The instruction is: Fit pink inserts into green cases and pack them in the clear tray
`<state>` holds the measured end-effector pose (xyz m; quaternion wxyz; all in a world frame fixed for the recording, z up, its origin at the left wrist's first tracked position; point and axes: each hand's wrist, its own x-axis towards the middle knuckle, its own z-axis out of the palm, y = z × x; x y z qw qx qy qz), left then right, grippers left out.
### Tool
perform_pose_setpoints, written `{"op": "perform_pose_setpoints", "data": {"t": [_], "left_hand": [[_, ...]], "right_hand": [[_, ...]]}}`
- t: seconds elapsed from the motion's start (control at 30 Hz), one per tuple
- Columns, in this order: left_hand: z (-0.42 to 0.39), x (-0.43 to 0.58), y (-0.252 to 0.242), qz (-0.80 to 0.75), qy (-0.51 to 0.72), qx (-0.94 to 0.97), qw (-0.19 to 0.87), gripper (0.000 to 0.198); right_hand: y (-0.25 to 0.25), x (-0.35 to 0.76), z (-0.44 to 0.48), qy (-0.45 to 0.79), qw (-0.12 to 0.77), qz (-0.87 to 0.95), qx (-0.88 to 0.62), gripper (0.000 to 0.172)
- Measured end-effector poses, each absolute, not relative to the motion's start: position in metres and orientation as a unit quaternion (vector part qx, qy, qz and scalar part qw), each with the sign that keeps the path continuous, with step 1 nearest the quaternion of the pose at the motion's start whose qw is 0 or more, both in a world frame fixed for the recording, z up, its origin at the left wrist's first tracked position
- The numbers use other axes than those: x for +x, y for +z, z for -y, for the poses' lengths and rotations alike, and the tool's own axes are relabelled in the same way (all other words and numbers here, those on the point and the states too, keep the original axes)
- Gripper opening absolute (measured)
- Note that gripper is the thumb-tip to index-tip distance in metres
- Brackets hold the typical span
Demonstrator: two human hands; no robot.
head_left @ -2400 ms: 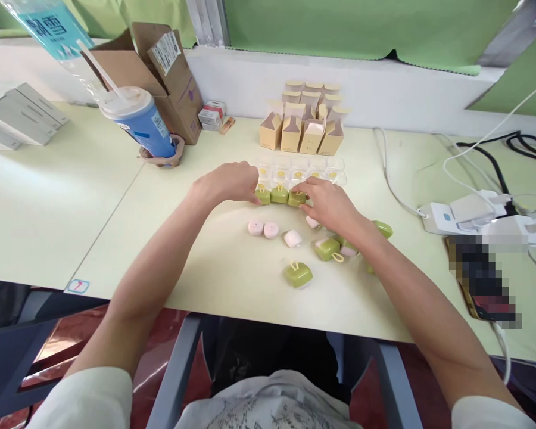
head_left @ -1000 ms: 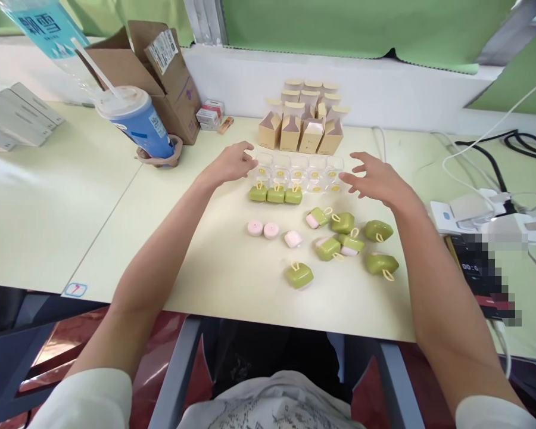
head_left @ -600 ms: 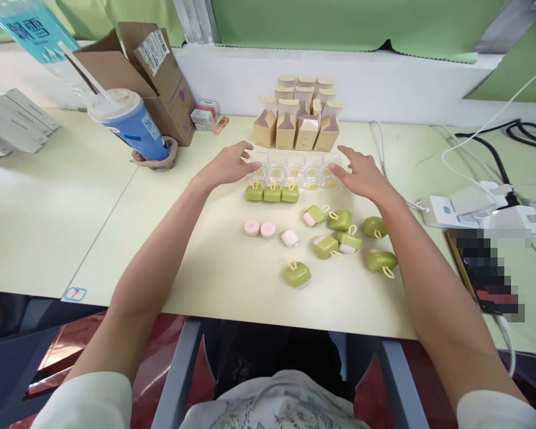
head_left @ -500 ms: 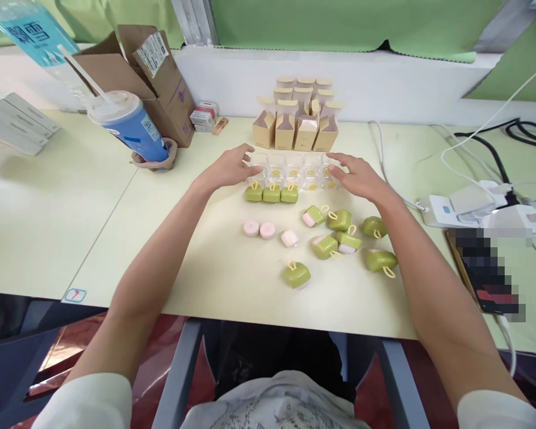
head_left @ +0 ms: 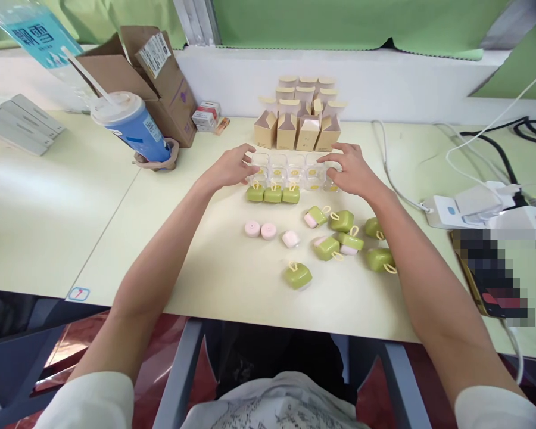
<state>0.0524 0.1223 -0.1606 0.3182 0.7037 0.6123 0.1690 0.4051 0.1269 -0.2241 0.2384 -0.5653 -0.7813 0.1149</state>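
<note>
Flanking a row of clear boxes point(head_left: 295, 171), the left hand point(head_left: 230, 169) and right hand point(head_left: 351, 171) are held loosely spread, empty; three green cases point(head_left: 273, 193) are lined up, seven green cases point(head_left: 339, 241) and three pink pieces point(head_left: 268, 232) left scattered.

Blue cup point(head_left: 136, 128), cardboard box point(head_left: 149, 71), cables point(head_left: 473, 149)

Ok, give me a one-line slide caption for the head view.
Both hands, left hand and right hand, bracket a row of clear boxes behind three lined-up green cases.
</note>
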Motion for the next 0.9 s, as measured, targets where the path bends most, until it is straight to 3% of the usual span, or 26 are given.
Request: {"op": "perform_pose_setpoints", "data": {"t": [0.9], "left_hand": [[-0.124, 0.055, -0.164, -0.612, 0.16, 0.722, 0.279, 0.051]], "right_hand": [[-0.221, 0.381, -0.125, 0.08, 0.22, 0.787, -0.571, 0.028]]}}
